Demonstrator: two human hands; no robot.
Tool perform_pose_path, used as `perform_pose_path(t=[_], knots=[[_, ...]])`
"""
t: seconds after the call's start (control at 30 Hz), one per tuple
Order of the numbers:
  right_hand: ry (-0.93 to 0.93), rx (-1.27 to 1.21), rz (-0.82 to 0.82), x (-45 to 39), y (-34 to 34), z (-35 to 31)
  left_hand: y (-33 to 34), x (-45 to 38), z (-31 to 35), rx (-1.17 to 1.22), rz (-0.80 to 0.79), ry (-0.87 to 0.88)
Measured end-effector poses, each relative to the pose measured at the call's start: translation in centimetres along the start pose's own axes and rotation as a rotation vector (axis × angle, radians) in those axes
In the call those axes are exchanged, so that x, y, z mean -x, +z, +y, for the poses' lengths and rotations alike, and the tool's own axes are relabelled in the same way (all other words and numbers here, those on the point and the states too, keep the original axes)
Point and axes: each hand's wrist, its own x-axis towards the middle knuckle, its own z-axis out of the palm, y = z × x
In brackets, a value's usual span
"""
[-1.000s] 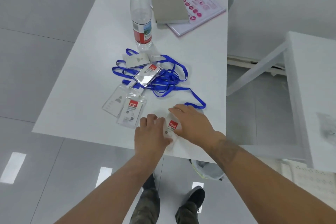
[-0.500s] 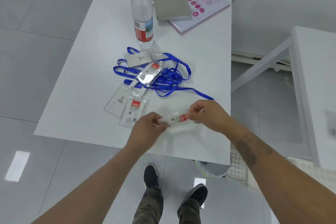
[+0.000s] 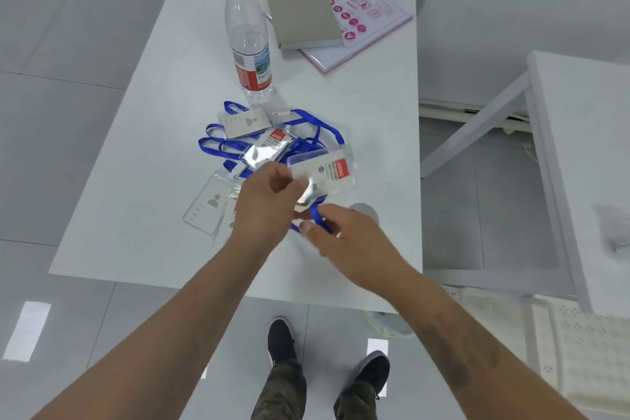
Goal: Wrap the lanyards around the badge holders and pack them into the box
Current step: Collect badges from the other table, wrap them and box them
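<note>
Just in front of the water bottle (image 3: 250,41), above the pile of lanyards (image 3: 272,140), the left hand (image 3: 264,206) pinches a clear badge holder (image 3: 322,172) level while the right hand (image 3: 344,239) grips its blue strap (image 3: 318,216), seemingly ready for winding. No open box is identifiable.

Left hand (image 3: 264,206) covers part of a holder (image 3: 208,205) on the table; right hand (image 3: 344,235) hides where the lanyard (image 3: 318,215) runs. Small print unreadable.

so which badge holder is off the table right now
The red-labelled holder the left hand holds up, its blue lanyard pinched by the right hand. The others lie flat on the table.
</note>
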Motion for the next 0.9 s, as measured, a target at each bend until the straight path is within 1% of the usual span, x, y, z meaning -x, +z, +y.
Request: perform_pose_path(t=[0.03,0.07,0.1,0.13,0.17,0.27,0.33,0.4,0.47,0.5,0.53,0.57,0.6,0.63,0.67,0.7,0.73,0.77,0.8,0.83,0.87,0.9], knots=[[-0.037,0.056,0.003,-0.1,-0.9,-0.5,-0.2,-0.1,0.1,-0.210,0.014,0.135],[-0.063,0.120,0.000,-0.2,-2.1,-1.1,-0.7,-0.1,0.4,-0.350,-0.002,0.228],[-0.081,0.182,-0.006,-0.4,-3.3,-1.5,-1.2,-0.2,0.7,-0.439,-0.028,0.280],[-0.082,0.211,-0.015,-0.7,-4.6,-1.9,-1.9,-0.4,1.1,-0.494,-0.062,0.292],[-0.078,0.185,-0.016,-1.0,-5.8,-2.1,-2.5,-0.5,1.6,-0.533,-0.101,0.285],[-0.105,-0.006,0.041,-1.9,-8.4,-2.2,-3.7,-0.7,2.9,-0.619,-0.204,0.252],[-0.117,-0.143,0.090,-2.8,-9.2,-1.8,-4.5,-0.9,3.8,-0.601,-0.293,0.202],[-0.093,-0.327,0.115,-3.7,-9.5,-1.4,-5.3,-1.2,4.3,-0.436,-0.402,0.128],[-0.048,-0.549,0.134,-4.2,-8.6,-1.3,-5.8,-1.2,4.6,-0.094,-0.494,-0.019],[-0.017,-0.613,0.161,-4.4,-8.0,-1.2,-5.7,-1.2,4.6,0.114,-0.532,-0.096],[0.030,-0.620,0.195,-4.2,-7.1,-1.3,-5.4,-1.1,4.4,0.306,-0.538,-0.153],[0.062,-0.570,0.210,-4.0,-6.0,-1.2,-5.0,-1.0,4.2,0.451,-0.503,-0.186],[0.074,-0.498,0.195,-3.5,-4.9,-1.2,-4.5,-0.9,3.8,0.547,-0.426,-0.206],[0.064,-0.401,0.142,-2.8,-3.9,-1.2,-3.9,-1.0,3.4,0.580,-0.325,-0.213],[0.041,-0.245,0.071,-2.0,-3.2,-1.4,-3.4,-1.0,2.9,0.536,-0.214,-0.199],[0.005,-0.032,0.000,-1.3,-2.7,-1.3,-3.1,-1.1,2.3,0.417,-0.111,-0.154],[-0.040,0.174,-0.052,-0.5,-2.6,-1.5,-2.8,-1.1,1.6,0.230,-0.033,-0.071],[-0.090,0.313,-0.083,0.0,-2.8,-1.8,-2.8,-1.1,1.0,0.026,-0.008,0.032],[-0.136,0.382,-0.085,0.5,-3.6,-2.4,-2.9,-1.0,0.5,-0.159,-0.033,0.127],[-0.174,0.416,-0.065,0.7,-4.5,-2.7,-3.0,-0.8,0.3,-0.310,-0.099,0.181],[-0.192,0.377,-0.026,0.7,-5.6,-3.2,-3.2,-0.5,0.3,-0.411,-0.193,0.189],[-0.194,0.260,0.023,0.5,-6.7,-3.2,-3.5,-0.1,0.5,-0.434,-0.299,0.159]])
